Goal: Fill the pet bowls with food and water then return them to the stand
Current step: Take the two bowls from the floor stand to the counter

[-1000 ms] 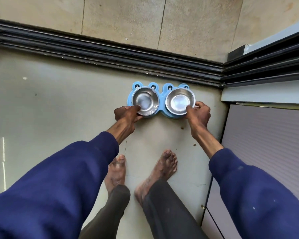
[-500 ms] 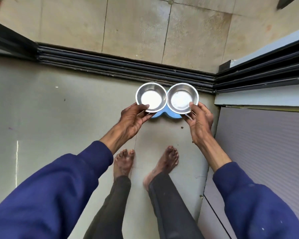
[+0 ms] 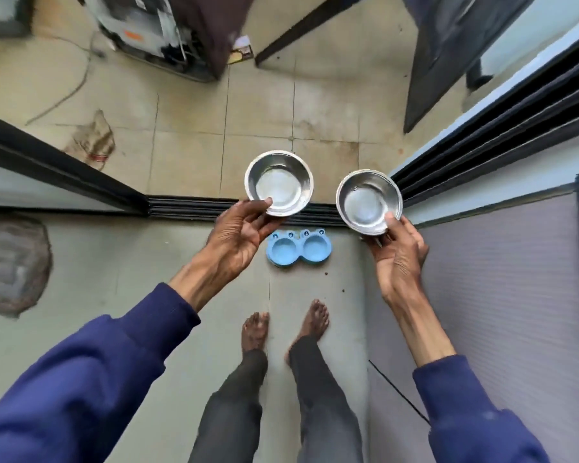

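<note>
Two empty steel pet bowls are held in the air, apart from each other. The left bowl [image 3: 279,183] is pinched at its near rim by the left hand [image 3: 239,233], thumb inside, fingers underneath. The right bowl [image 3: 369,202] is gripped the same way by the right hand [image 3: 396,259]. Below and between them the blue frog-shaped stand [image 3: 299,249] sits on the grey floor [image 3: 114,262] with both wells bare, close to the black sliding-door track [image 3: 188,208]. Bare feet [image 3: 256,330] stand nearer the camera.

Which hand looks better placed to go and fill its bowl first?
Neither clearly. The left hand holds one empty round steel bowl, the right hand the other steel bowl, both lifted off the blue plastic stand; no food or water shows.
</note>
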